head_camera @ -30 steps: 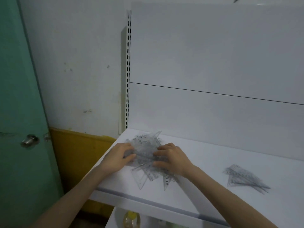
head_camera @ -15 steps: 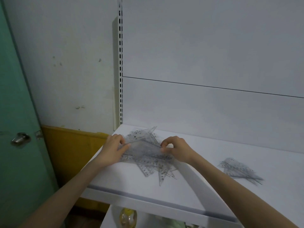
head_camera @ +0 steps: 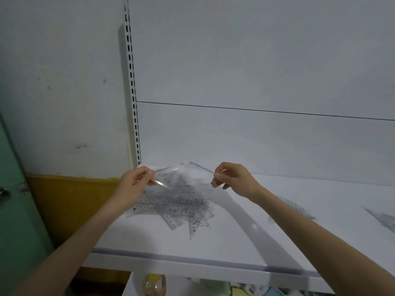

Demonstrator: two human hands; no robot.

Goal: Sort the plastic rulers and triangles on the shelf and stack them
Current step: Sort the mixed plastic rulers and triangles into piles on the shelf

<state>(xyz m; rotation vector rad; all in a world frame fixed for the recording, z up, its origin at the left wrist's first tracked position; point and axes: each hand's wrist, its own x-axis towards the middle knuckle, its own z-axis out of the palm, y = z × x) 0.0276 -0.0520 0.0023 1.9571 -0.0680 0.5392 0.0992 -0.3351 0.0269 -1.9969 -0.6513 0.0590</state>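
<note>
A loose pile of clear plastic rulers and triangles lies at the left end of the white shelf. Above the pile, both hands hold up clear pieces. My left hand pinches the left end of a clear piece. My right hand pinches the right end of a clear triangle. How many pieces each hand holds is hard to tell. A smaller stack of clear triangles lies on the shelf to the right, partly hidden by my right forearm.
More clear pieces lie at the far right edge. A slotted white upright stands at the shelf's back left. A green door and yellow panel are left. A bottle and coloured items sit on the shelf below.
Both hands rose from pressing on the pile to pinching clear pieces held up above it. The camera moved closer and tilted slightly.
</note>
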